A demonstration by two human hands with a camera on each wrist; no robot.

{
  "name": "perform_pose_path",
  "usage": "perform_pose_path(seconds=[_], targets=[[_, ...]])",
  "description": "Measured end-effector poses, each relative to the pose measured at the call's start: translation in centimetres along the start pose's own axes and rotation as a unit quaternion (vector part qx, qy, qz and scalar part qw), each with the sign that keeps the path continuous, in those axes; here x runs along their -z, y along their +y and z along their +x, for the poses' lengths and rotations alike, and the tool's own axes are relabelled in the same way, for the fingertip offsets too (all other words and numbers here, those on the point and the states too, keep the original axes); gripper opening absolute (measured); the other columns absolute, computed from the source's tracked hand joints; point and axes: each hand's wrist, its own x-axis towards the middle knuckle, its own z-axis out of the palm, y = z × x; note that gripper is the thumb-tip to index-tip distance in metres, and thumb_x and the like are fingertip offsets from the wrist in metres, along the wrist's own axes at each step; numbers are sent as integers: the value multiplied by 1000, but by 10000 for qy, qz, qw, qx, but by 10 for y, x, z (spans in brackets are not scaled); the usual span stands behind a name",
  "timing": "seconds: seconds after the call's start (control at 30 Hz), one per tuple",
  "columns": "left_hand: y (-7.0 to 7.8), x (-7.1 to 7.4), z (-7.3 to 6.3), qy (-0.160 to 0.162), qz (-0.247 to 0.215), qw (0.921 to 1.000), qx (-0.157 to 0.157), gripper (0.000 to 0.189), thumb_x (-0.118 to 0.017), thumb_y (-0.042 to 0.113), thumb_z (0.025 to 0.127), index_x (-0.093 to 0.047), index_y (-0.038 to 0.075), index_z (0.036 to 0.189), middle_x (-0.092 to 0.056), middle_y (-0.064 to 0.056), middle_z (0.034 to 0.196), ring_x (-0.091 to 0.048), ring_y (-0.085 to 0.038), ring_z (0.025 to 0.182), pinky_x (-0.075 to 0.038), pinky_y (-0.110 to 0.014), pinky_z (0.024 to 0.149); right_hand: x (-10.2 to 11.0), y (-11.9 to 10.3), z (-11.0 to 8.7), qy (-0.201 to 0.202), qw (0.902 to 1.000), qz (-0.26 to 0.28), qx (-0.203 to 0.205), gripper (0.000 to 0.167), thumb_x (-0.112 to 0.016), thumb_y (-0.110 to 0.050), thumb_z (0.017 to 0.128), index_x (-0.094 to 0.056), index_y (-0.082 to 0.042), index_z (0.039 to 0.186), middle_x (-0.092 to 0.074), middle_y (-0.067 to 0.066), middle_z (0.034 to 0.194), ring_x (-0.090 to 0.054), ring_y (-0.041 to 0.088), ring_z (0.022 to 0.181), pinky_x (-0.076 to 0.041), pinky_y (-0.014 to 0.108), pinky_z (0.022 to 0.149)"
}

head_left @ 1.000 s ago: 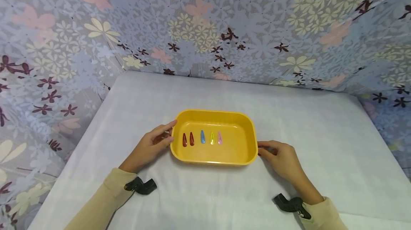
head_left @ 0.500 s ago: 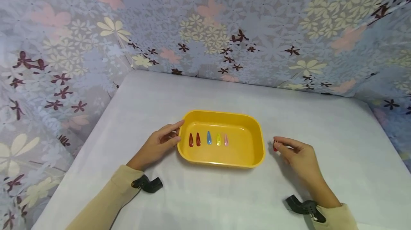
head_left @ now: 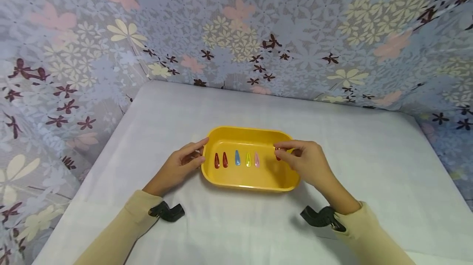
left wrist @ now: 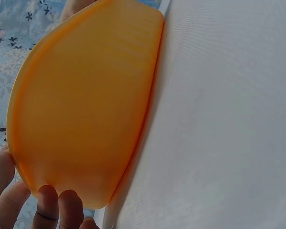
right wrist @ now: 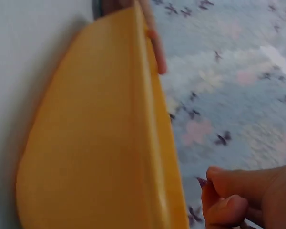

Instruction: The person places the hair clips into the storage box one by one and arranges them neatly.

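A shallow yellow tray [head_left: 240,180] has hair clips lying in a row on its floor: dark red clips [head_left: 216,161], a blue clip [head_left: 237,157], a yellow-green clip [head_left: 248,160] and a pink clip [head_left: 257,160]. My left hand [head_left: 181,166] grips the tray's left end; the left wrist view has its fingertips [left wrist: 70,210] against the outer wall. Over the tray's right part, my right hand [head_left: 308,162] pinches a red hair clip [head_left: 278,157] between thumb and forefinger. Its tip [right wrist: 201,182] pokes out from the fingers in the right wrist view.
White cloth [head_left: 229,224] covers the table around the tray. A flowered fabric [head_left: 236,31] rises behind the table and along its sides. Each wrist wears a black camera mount, the left mount [head_left: 167,211] and the right mount [head_left: 321,217].
My right hand moved right from the tray's right edge, showing a red clip pinched in its fingers, then came back left over the tray with it. The left hand stays at the tray's left end.
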Motion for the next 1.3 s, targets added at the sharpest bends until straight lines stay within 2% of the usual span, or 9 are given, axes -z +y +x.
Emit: perform_pose_path(seconds=[0.23, 0.37, 0.53, 0.7, 0.87, 0.97, 1.13, 1.2, 1.3], targets=[[1, -7, 5, 32, 6, 10000, -72, 52, -65, 16, 102, -51, 21, 152, -58, -5, 115, -56, -23, 105, -49, -26, 95, -27, -2, 21, -8, 9987, -492, 136, 16, -79, -16, 91, -82, -8, 105, -76, 2, 92, -56, 17, 61, -42, 24, 50], [3, -10, 8, 32, -9, 10000, -83, 53, -66, 15, 102, -52, 20, 152, -59, -5, 116, -57, -23, 106, -49, -26, 95, -35, 1, 24, -45, 9949, -987, 217, 14, -79, -12, 91, -81, -4, 102, -77, 6, 98, -61, 16, 68, -48, 26, 56], [5, -12, 10, 9, 40, 10000, -58, 53, -66, 15, 102, -51, 19, 152, -59, -6, 118, -58, -22, 107, -50, -27, 96, -41, 2, 24, -37, 9891, -1426, 351, 12, -79, -11, 90, -81, -2, 98, -77, 8, 94, -63, 15, 72, -51, 28, 61], [5, -13, 11, 1, 112, 9999, -31, 53, -66, 17, 102, -52, 22, 152, -59, -5, 117, -57, -22, 106, -50, -27, 96, -44, 5, 25, -49, 9824, -1805, 473, 8, -80, -10, 89, -82, -4, 93, -77, 6, 90, -64, 16, 70, -52, 30, 61], [5, -14, 11, 1, 24, 10000, -40, 53, -65, 15, 102, -51, 20, 153, -59, -7, 116, -57, -24, 106, -50, -27, 94, -44, 6, 24, -37, 9724, -2249, 616, 4, -79, -5, 88, -80, -3, 91, -76, 7, 88, -70, 22, 77, -58, 36, 70], [5, -15, 12, -1, 40, 10000, -39, 53, -65, 16, 102, -51, 20, 153, -59, -6, 117, -57, -23, 106, -50, -26, 94, -43, 5, 22, -23, 9669, -2529, 347, 4, -80, -8, 89, -80, -6, 92, -75, 5, 86, -67, 21, 75, -57, 37, 66], [5, -16, 12, -16, 80, 9999, -125, 53, -66, 18, 102, -51, 19, 152, -60, -5, 117, -58, -22, 105, -50, -25, 92, -42, 2, 19, -72, 9497, -3131, 59, 5, -78, -14, 91, -79, -10, 94, -73, 3, 88, -62, 18, 72, -54, 36, 58], [4, -17, 12, -15, 49, 9999, -124, 52, -66, 18, 102, -52, 19, 152, -59, -5, 116, -58, -22, 104, -50, -25, 92, -39, 0, 16, 3, 9485, -3162, 177, 6, -77, -15, 92, -79, -9, 95, -72, 4, 89, -63, 19, 73, -55, 37, 60], [3, -18, 11, -42, -34, 9999, -114, 52, -66, 17, 102, -52, 19, 152, -59, -5, 116, -58, -23, 104, -50, -26, 92, -25, -3, 10, 429, 9552, -2866, 605, 10, -77, -15, 92, -78, -6, 97, -71, 7, 89, -64, 22, 73, -55, 39, 63]])
